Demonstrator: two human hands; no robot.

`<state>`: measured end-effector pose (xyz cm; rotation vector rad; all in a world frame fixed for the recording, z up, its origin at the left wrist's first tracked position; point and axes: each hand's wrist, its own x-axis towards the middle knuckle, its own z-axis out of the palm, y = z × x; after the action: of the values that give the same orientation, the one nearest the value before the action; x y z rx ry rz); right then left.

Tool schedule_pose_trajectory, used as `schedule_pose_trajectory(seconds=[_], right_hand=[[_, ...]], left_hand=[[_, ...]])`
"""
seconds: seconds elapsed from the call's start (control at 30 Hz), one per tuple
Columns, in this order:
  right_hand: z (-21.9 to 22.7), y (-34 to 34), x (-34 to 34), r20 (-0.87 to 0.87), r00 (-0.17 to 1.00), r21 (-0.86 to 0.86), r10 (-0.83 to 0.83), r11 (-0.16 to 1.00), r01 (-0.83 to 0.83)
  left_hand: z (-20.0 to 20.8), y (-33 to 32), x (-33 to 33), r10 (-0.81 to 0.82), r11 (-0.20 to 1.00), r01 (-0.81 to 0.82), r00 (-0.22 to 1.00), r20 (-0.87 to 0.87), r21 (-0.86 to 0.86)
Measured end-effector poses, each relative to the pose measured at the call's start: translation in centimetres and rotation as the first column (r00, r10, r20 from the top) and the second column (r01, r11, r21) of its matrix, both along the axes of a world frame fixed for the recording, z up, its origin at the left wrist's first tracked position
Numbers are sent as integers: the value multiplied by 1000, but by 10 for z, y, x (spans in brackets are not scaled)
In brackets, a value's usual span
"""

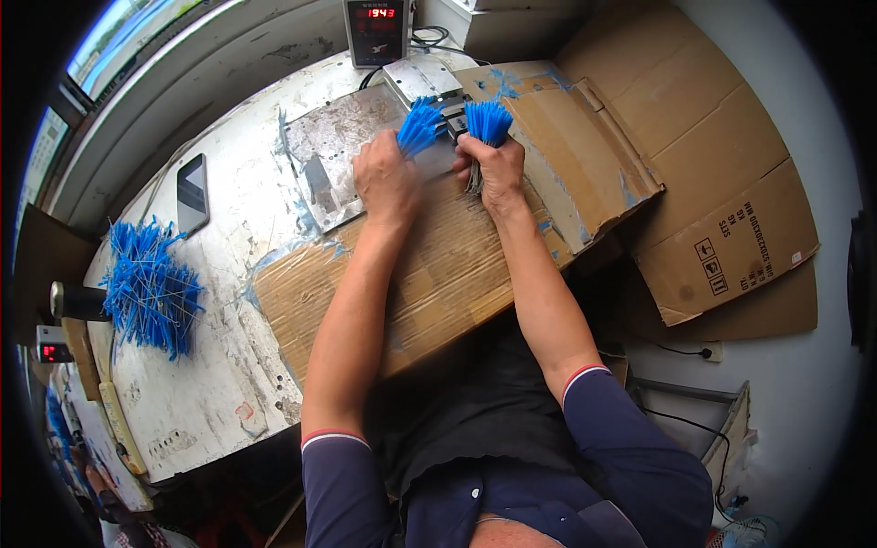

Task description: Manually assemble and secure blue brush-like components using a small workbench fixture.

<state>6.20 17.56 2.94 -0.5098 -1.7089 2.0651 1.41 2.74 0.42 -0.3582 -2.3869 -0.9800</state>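
Note:
My right hand [499, 169] is closed round an upright bundle of thin pieces with blue tops [489, 121]; their pale, wire-like lower ends stick out under the fingers. To its left, my left hand [387, 178] is closed on a second blue bundle [420, 127], which leans to the right. Motion smears the left hand a little. Both hands are above the far part of a cardboard sheet [429, 265]. Just beyond them sits a small metal block device [422, 80], partly hidden by the bundles.
A heap of similar blue pieces [153, 288] lies at the left, near a phone [192, 194] and a dark cylinder [80, 301]. A box with a red display [377, 33] stands at the back. One metal plate [333, 151] lies left of my hands. Large cardboard [703, 173] leans at right.

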Motion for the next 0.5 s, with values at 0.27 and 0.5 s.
schedule_pose_trajectory(seconds=[0.27,0.5], right_hand=[[-8,7,2,-145,989,-115,3,993,-20],[-6,8,6,-134,991,-172,15,984,-39]], left_hand=[[0,2,1,-36,999,36,999,17,19],[2,0,3,-36,999,35,997,64,17]])
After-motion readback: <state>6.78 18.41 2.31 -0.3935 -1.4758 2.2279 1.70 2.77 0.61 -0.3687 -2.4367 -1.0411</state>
